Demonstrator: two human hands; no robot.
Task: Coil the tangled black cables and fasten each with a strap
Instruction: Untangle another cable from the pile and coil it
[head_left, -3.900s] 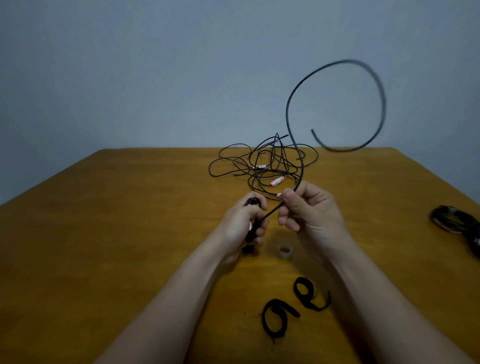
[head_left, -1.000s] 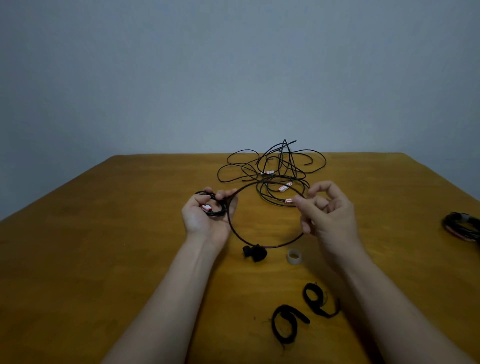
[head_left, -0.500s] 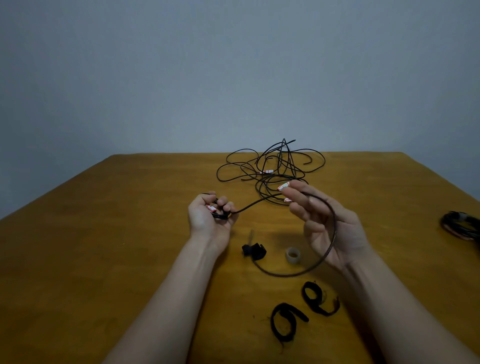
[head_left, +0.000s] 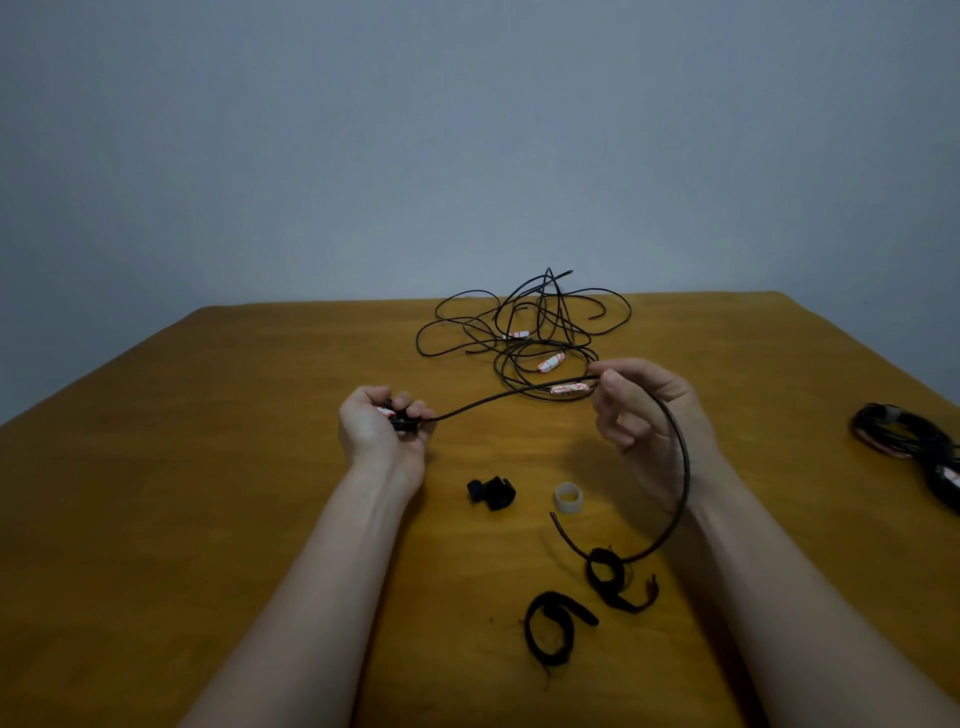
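My left hand grips a small coil of black cable with a white-and-red tag. From it the cable runs right to my right hand, which pinches it between thumb and forefinger. The rest of the cable arcs down past my right wrist, and its free end lies on the table near a black strap. A second black strap lies nearer to me. A tangle of black cables with white tags sits at the far middle of the wooden table.
A small black clip-like piece and a translucent ring lie between my forearms. Coiled dark cables rest at the table's right edge. A plain grey wall rises behind the table.
My right hand has lifted and moved right, sliding along the cable and drawing it straighter from my left hand. The free end has swung down beside the near strap.
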